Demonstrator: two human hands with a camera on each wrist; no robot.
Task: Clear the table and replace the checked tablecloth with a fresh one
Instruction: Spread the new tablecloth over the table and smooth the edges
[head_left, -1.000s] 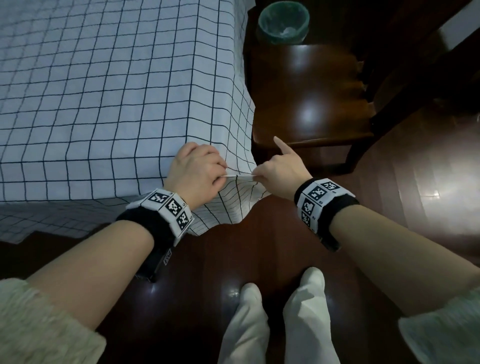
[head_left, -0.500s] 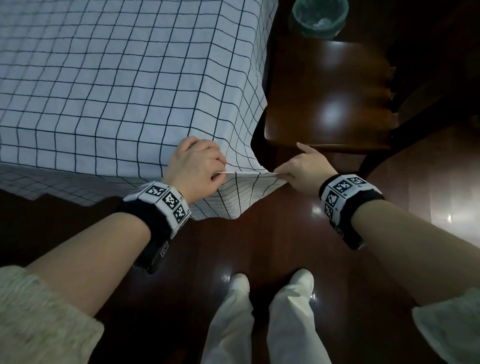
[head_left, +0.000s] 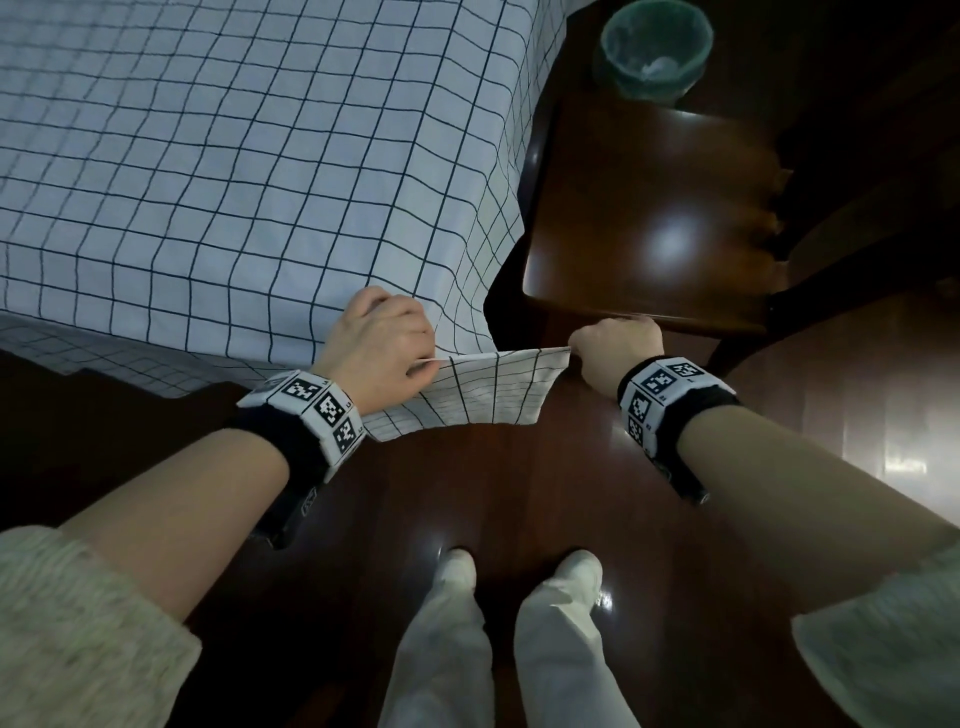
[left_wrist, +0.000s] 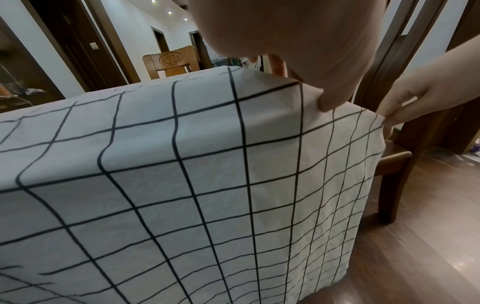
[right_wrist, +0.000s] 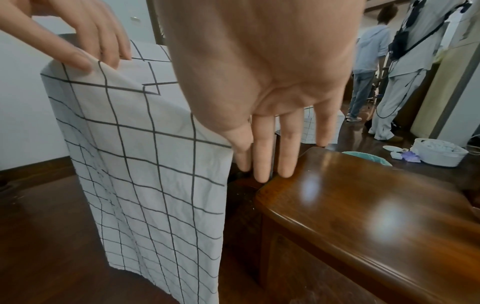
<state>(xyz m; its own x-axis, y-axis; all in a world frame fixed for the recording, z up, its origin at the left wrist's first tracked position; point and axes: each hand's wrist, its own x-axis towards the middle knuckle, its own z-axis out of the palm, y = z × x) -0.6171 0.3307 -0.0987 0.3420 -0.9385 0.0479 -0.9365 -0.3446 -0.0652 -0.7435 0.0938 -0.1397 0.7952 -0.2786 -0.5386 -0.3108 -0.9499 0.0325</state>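
Note:
The checked tablecloth (head_left: 234, 171), white with a dark grid, covers the table and hangs over its near corner. My left hand (head_left: 395, 353) grips the cloth at that corner, fingers curled over the fold. My right hand (head_left: 587, 349) pinches the cloth's free corner between thumb and forefinger, a short way to the right. The strip of cloth between the two hands is pulled out flat. In the left wrist view my thumb (left_wrist: 330, 102) presses on the cloth. In the right wrist view the other fingers (right_wrist: 262, 160) point straight down beside the hanging cloth (right_wrist: 155, 164).
A dark wooden chair (head_left: 654, 218) stands close to the table's right side, its seat edge just past my right hand. A bin with a green liner (head_left: 655, 47) sits behind it. My legs (head_left: 514, 639) stand on the wooden floor. Two people (right_wrist: 384, 65) and a white basket (right_wrist: 439, 152) are farther off.
My right hand has moved rightward away from my left, drawing the cloth's corner out into a wider, taut strip. The left hand has kept its grip at the table corner.

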